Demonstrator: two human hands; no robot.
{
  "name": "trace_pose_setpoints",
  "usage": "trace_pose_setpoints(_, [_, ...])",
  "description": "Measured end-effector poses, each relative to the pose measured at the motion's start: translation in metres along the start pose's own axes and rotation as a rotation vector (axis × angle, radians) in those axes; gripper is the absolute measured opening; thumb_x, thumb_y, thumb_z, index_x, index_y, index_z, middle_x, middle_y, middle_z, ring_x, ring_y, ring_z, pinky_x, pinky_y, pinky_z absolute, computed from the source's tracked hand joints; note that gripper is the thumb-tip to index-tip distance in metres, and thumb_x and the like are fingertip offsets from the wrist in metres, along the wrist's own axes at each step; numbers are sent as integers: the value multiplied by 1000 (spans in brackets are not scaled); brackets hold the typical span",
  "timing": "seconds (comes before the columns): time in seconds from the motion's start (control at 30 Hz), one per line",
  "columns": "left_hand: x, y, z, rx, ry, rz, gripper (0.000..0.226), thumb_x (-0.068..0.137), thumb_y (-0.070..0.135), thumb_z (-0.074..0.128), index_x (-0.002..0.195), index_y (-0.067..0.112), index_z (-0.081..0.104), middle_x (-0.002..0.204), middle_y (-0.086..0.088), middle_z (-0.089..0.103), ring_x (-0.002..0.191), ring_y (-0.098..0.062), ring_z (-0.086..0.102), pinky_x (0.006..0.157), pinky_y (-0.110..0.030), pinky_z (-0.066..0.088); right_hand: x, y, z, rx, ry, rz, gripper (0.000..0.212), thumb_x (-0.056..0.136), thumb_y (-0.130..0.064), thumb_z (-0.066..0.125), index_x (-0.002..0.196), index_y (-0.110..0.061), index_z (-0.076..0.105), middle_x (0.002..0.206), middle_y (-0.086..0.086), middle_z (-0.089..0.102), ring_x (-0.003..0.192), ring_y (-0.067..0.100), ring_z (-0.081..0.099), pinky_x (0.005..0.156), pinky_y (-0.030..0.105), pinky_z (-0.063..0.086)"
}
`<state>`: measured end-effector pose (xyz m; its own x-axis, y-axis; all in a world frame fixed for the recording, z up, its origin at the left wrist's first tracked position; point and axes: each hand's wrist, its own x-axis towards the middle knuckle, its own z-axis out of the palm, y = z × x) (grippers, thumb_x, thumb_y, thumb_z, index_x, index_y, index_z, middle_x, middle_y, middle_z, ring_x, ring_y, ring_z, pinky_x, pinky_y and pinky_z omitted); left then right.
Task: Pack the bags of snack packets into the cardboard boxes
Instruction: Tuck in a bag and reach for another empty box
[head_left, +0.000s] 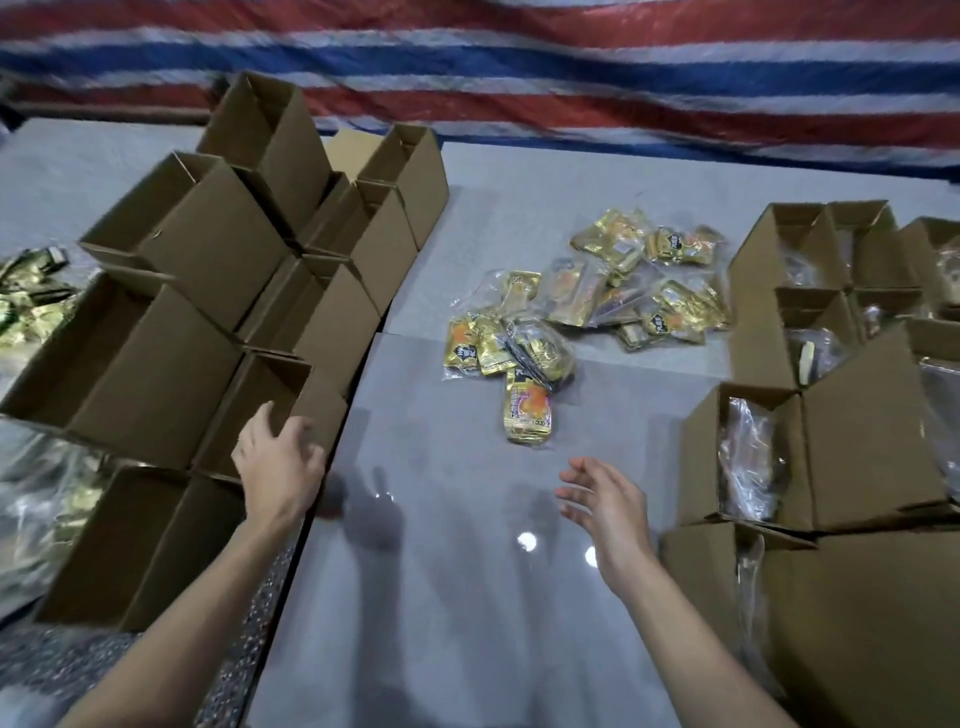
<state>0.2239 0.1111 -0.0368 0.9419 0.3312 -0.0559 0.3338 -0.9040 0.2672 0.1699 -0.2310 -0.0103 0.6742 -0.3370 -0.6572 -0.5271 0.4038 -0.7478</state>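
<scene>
Filled boxes (810, 457) at right, empty boxes (171, 332) at left, snack bags (587, 312) loose on worktop (467, 597). Left hand (278, 462) fingers curled on empty box (283, 410) rim; right hand (605, 499) spread, holding nothing. Roughly midway.

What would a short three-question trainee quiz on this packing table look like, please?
1. True or false: the right hand holds a bag.
2. What does the left hand grip? A) an empty box B) a bag C) nothing
3. Fill in: the loose bags of snack packets lie on the ____ between the box groups.

Key: 1 false; 2 A; 3 table.
</scene>
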Motion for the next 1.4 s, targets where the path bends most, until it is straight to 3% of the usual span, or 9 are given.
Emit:
trace_pose_setpoints(0.1, [7,-11,4,72,-214,-107,27,90,23,64,116,15,70,148,-21,44,137,-37,38,111,-50,28,-4,-3,4,-18,-6,-16,22,101,-9,50,85,-7,65,78,9,66,62,22,61,59,32,51])
trace_pose_setpoints(0.2, [9,-19,5,-7,-371,-180,37,96,24,58,131,14,62,137,-13,59,126,-32,54,108,-45,39,-6,-8,4,-21,-8,-40,22,100,-10,50,86,-7,66,75,7,67,62,22,62,58,31,52])
trace_pose_setpoints(0.3, [6,-24,1,-77,-386,-198,41,95,14,53,136,16,59,137,-10,60,123,-31,56,101,-43,46,-8,-10,0,-28,7,-53,21,100,-11,52,87,-7,67,74,6,68,62,21,62,57,30,52])
trace_pose_setpoints(0.43, [-7,-25,-7,-91,-340,-151,43,92,8,48,126,23,67,132,-9,63,118,-31,58,92,-42,51,-12,-8,-4,-41,8,-58,21,100,-11,51,88,-7,68,75,6,68,61,20,62,57,29,52])
trace_pose_setpoints(0.97, [-73,40,-10,-25,-400,337,46,88,4,47,116,32,72,128,15,63,117,-14,61,97,-30,48,-32,26,-36,-113,23,10,19,100,-10,52,92,-4,68,76,8,68,63,22,60,58,31,50])
trace_pose_setpoints(1.1, [-88,68,0,23,-448,481,48,79,4,49,109,36,70,122,18,66,115,-14,61,98,-31,44,-32,41,-49,-209,57,33,15,99,-15,56,96,-7,68,93,8,71,74,20,65,61,28,49])
trace_pose_setpoints(1.2, [-105,88,12,68,-488,609,50,79,7,48,114,37,66,125,18,63,115,-11,59,96,-25,35,-33,50,-57,-287,71,57,12,99,-25,59,104,-16,66,110,5,68,94,19,64,68,26,50])
trace_pose_setpoints(1.3, [-122,103,26,81,-555,755,58,82,7,46,129,39,57,137,20,57,121,-11,54,94,-22,29,-37,53,-61,-379,66,87,33,92,-42,67,114,-18,65,106,-4,65,98,14,61,82,30,49])
trace_pose_setpoints(1.4, [-138,108,38,55,-643,885,75,82,3,45,143,46,41,146,17,50,127,-12,48,94,-22,27,-38,55,-65,-451,62,149,44,91,-38,69,125,-12,61,121,4,64,108,21,59,87,31,45])
